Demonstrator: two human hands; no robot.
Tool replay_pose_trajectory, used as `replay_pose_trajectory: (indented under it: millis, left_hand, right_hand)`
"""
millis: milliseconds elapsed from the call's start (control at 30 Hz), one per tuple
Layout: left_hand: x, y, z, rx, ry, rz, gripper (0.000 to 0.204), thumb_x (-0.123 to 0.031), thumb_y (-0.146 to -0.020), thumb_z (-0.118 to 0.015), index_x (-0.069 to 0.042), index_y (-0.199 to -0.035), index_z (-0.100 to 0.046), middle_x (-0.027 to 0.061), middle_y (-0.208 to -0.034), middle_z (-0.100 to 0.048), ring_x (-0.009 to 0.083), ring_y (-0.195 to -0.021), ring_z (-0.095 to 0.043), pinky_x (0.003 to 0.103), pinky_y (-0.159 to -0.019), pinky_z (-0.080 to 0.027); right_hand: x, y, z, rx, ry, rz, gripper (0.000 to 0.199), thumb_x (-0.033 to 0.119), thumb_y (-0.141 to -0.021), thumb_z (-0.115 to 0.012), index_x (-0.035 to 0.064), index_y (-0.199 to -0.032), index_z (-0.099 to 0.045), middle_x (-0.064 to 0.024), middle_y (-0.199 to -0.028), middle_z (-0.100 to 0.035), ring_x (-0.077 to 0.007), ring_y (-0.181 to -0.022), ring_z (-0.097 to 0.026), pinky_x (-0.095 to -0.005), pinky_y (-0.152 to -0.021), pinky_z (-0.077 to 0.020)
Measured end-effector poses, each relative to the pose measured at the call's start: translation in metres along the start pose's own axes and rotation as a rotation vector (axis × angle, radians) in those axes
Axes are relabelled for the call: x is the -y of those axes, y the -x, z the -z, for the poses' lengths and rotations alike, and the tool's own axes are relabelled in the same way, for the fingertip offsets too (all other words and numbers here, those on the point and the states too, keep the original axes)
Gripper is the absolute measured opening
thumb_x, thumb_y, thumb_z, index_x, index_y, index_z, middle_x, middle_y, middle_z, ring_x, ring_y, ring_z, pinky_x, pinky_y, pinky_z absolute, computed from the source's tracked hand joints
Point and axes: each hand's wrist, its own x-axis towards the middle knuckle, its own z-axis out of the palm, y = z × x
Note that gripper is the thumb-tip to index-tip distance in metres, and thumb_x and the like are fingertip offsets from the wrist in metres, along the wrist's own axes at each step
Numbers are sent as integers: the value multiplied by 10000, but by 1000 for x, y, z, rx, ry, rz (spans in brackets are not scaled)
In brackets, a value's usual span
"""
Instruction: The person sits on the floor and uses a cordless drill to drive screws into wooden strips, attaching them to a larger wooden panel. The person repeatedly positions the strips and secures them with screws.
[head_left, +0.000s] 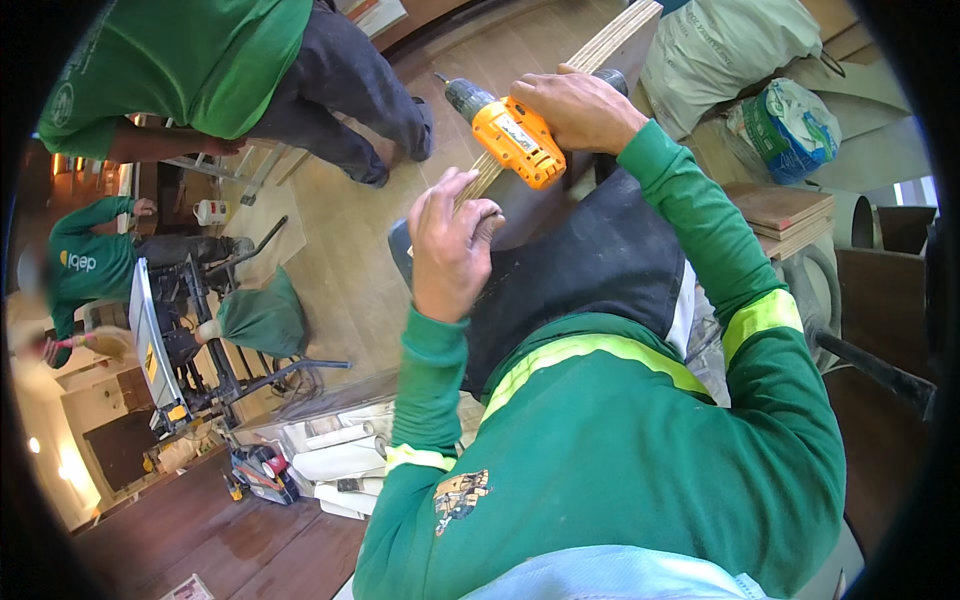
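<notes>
above your dark trousers [590, 270], your right hand [580, 108] wraps its fingers around the orange drill [517, 142] over the plywood board [617, 35], its chuck [467, 98] pointing ahead and left, while your left hand [450, 245] curls its fingers by the board's nearer end, though whether they pinch anything cannot be told.

drill [518, 143]: orange (chuck [466, 98] grey) | board edge [612, 36]: tan, striped | sleeve [700, 220]: green, yellow-banded
</notes>
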Motion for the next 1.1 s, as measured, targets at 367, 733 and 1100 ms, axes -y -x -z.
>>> replay_pose_trajectory:
  millis: [367,733,1100]
  left_hand:
    - [56,-48,-19,463,587,-53,154,-57,-873,-871,-19,-985,-772,125,-1012,-772,298,-949,-720,397,-885,-550]
    - [45,-12,-28,-58,743,399,124,-111,-1079,-744,0,-1133,-730,99,-1220,-740,160,-1143,-683,312,-1035,-518]
    - [-7,-13,-27,36,1388,841,186,-230,-1088,-739,-59,-1158,-717,47,-1136,-748,170,-1074,-749,340,-982,-617]
  right_hand:
    - [-3,18,-16,-127,-158,45,389,155,-916,-759,79,-1269,-615,-105,-1202,-718,-299,-1202,-709,-466,-989,-535]
    - [26,132,26,-113,-530,-262,373,201,-933,-745,53,-1252,-621,-150,-1130,-675,-422,-1084,-673,-469,-900,-541]
    - [62,198,27,23,-861,-356,297,190,-896,-771,31,-1124,-665,-156,-974,-672,-395,-886,-686,-409,-801,-539]
